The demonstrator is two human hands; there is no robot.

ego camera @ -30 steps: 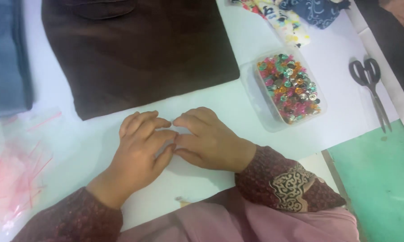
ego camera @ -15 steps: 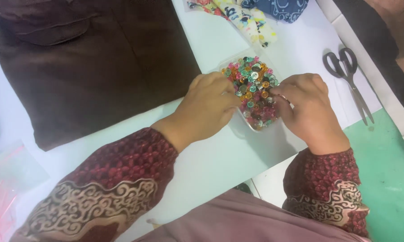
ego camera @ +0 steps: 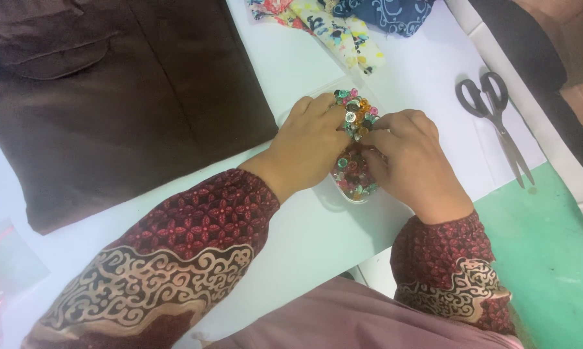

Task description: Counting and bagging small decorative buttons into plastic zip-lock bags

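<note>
A clear plastic tray [ego camera: 343, 194] full of small colourful buttons [ego camera: 355, 113] lies on the white table. My left hand [ego camera: 307, 145] rests on its left side, fingers over the buttons. On the tray's right side is my right hand [ego camera: 411, 161], its fingertips down among the buttons near the middle. Both hands cover much of the tray. Whether either one pinches a button is hidden by the fingers.
A dark brown garment [ego camera: 110, 97] lies spread at the left. Folded patterned fabrics [ego camera: 336, 19] sit at the top. Grey scissors [ego camera: 498, 126] lie at the right, near the white table's edge [ego camera: 550, 155]. A clear plastic bag [ego camera: 0, 265] is at the far left.
Both hands moved from the bare table in front of me onto the button tray, then drew closer together over the buttons. The camera shifted right.
</note>
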